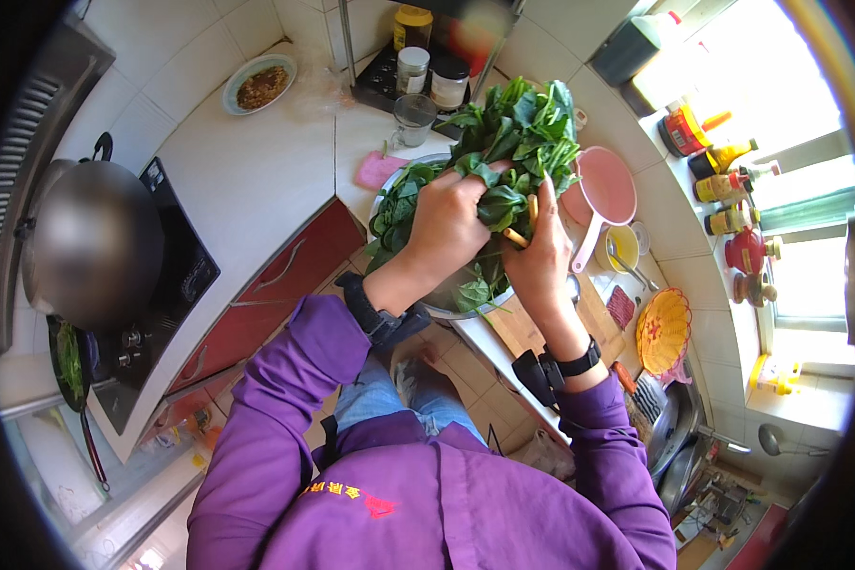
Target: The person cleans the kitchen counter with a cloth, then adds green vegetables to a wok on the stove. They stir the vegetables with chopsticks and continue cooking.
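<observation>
A large bunch of leafy greens is lifted above a basin, whose rim shows below my wrists. My left hand grips the bunch from the left, its fingers partly buried in leaves. On the right side, my right hand presses against the same greens and holds what look like wooden chopsticks; their far ends are hidden by leaves. More greens fill the left part of the basin.
Right of the basin lie a pink ladle, a yellow cup, a wooden cutting board and a yellow basket. A glass mug and seasoning bowl stand behind. A wok, blurred, sits on the stove at left.
</observation>
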Demonstrator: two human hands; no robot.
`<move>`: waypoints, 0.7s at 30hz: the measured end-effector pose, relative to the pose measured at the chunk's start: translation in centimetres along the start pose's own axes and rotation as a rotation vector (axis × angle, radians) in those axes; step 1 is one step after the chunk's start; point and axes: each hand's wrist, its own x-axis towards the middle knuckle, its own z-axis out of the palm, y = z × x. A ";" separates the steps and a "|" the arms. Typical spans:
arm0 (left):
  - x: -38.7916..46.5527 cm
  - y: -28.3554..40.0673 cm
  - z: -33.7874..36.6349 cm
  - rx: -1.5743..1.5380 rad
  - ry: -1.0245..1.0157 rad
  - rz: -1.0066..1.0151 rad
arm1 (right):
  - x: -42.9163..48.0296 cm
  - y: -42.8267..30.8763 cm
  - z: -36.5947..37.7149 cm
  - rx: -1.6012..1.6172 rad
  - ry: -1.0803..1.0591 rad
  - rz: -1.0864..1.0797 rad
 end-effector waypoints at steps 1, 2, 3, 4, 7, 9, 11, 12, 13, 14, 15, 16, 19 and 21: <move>0.3 0.4 0.0 -0.013 0.007 0.003 | 0.3 0.0 -0.4 0.008 0.028 -0.035; 0.6 0.8 0.1 -0.029 0.025 0.017 | 0.6 -0.1 -0.7 0.008 0.033 -0.038; 0.9 1.2 0.1 -0.041 0.037 0.022 | 0.9 -0.2 -1.1 -0.023 0.046 -0.054; 1.3 1.5 0.1 -0.046 0.066 0.055 | 1.2 -0.2 -1.6 -0.043 0.072 -0.113; 2.1 2.6 -0.1 -0.022 0.072 0.076 | 2.5 -0.6 -2.6 -0.004 0.106 -0.174; 2.6 3.4 -0.4 -0.050 0.120 0.113 | 3.0 -1.1 -3.3 -0.086 0.145 -0.178; 3.1 4.3 -1.1 -0.049 0.179 0.171 | 3.6 -2.1 -4.1 -0.073 0.160 -0.219; 3.2 4.8 -1.7 -0.058 0.180 0.182 | 3.8 -2.8 -4.4 -0.098 0.172 -0.245; 3.2 5.3 -2.4 -0.034 0.204 0.191 | 4.0 -3.6 -4.8 -0.127 0.184 -0.271; 3.2 5.9 -3.3 -0.007 0.228 0.202 | 4.2 -4.5 -5.2 -0.109 0.191 -0.318; 3.2 6.4 -4.2 0.010 0.253 0.208 | 4.3 -5.7 -5.3 -0.124 0.212 -0.332; 3.3 6.8 -5.3 0.003 0.281 0.233 | 4.4 -6.9 -5.5 -0.135 0.211 -0.355; 3.0 8.2 -10.1 0.037 0.390 0.332 | 4.6 -11.7 -5.7 -0.115 0.170 -0.353; 2.2 9.2 -14.5 0.038 0.435 0.324 | 5.1 -15.9 -4.4 -0.030 0.206 -0.472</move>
